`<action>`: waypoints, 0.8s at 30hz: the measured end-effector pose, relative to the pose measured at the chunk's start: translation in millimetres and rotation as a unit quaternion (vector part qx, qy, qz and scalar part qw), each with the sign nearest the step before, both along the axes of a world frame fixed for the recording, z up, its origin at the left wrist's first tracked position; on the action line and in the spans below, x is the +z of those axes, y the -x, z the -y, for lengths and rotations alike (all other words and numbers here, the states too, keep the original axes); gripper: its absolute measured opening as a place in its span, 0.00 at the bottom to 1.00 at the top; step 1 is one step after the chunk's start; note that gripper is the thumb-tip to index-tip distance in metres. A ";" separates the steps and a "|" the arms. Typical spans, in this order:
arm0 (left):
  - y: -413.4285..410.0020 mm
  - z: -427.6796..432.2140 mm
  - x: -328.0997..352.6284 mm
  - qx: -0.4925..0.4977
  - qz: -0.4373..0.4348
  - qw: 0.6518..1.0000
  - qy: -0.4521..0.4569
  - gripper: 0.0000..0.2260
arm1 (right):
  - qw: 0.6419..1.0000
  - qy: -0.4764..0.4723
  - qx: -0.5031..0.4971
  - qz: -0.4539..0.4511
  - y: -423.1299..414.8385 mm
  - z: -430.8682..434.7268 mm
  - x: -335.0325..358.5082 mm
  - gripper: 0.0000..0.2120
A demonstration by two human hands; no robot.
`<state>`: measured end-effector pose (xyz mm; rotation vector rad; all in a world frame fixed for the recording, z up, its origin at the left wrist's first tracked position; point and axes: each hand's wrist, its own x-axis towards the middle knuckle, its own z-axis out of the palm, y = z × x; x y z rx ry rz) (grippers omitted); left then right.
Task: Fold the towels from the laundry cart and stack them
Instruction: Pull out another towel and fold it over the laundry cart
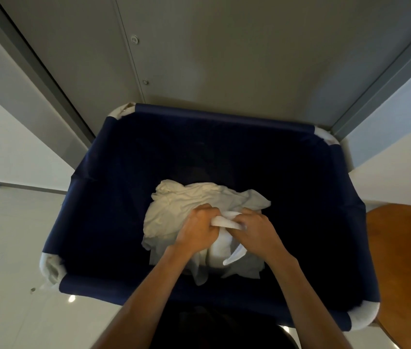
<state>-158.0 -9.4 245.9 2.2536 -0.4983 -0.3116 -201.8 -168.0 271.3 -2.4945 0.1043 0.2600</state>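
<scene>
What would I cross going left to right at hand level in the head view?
Pale floor → cart's left wall → left hand → right hand → cart's right wall → wooden table. The towels spread under both hands, which grip them, so I leave them unplaced.

Cart mouth: entry from above is open, bounded on four sides by the navy rim of the laundry cart (224,115).
Cart middle: taken up by the crumpled towels (174,210), which are gripped by the left hand (196,230) and the right hand (257,229), close together.
Far half: dark free room is seen between the pile and the far cart wall.
Pile flanks: free room is seen on both sides, up to the side walls.
Near rim: crossed by both forearms (154,285).
Right side: blocked by a wooden table (405,260) just beside the rim.
Behind: closed off by a grey wall panel (224,59).
Left side: open pale floor (10,235) is seen.
</scene>
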 end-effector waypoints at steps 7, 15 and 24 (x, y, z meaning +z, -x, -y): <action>-5.0 -7.3 11.8 0.041 -0.036 0.999 0.003 0.13 | 0.996 0.046 0.048 -0.053 14.1 14.5 -18.2 0.10; -16.2 -24.7 3.3 0.054 -0.018 0.997 -0.061 0.05 | 0.999 -0.029 0.038 -0.001 14.1 17.8 -1.6 0.15; -7.4 -8.0 23.6 -0.082 -0.119 0.990 0.001 0.13 | 0.996 -0.054 0.060 0.038 0.9 13.0 10.0 0.17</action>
